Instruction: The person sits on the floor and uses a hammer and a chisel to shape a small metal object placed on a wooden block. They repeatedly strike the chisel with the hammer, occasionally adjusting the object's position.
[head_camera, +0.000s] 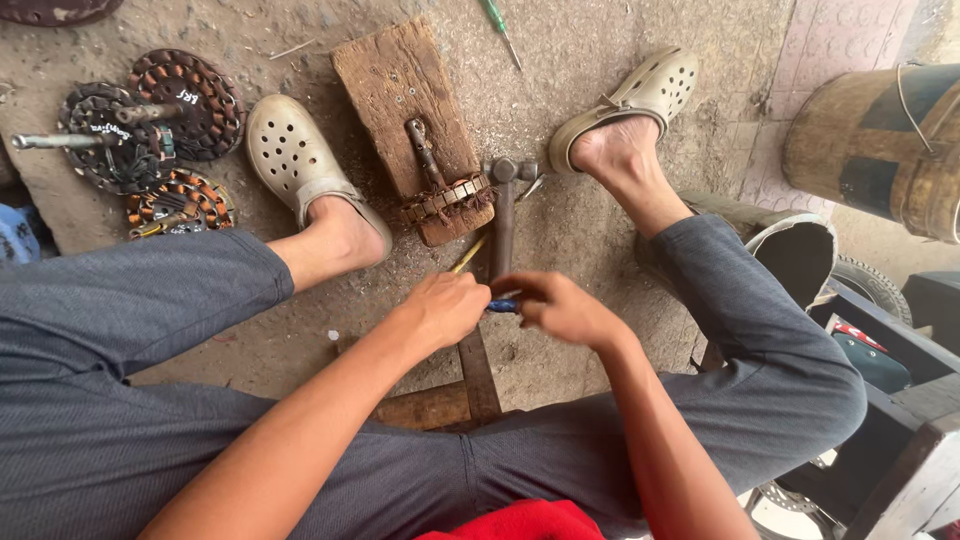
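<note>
My left hand (446, 305) and my right hand (560, 306) meet between my knees, both closed on a small tool with a blue handle (503, 305). A thin yellowish shaft (468, 255) sticks out past my left hand toward a wooden block (400, 95). A round copper-wound stator with a shaft (445, 195) lies on the block's near end. A hammer (503, 205) lies on the floor just right of the block, its handle running toward my hands.
Several wound stators (150, 130) lie on the floor at the far left. A green-handled screwdriver (500, 28) lies at the top. A drum (880, 145) stands at the right, with a tyre (795, 250) and a box (880, 350) below it. My feet wear perforated clogs (290, 150).
</note>
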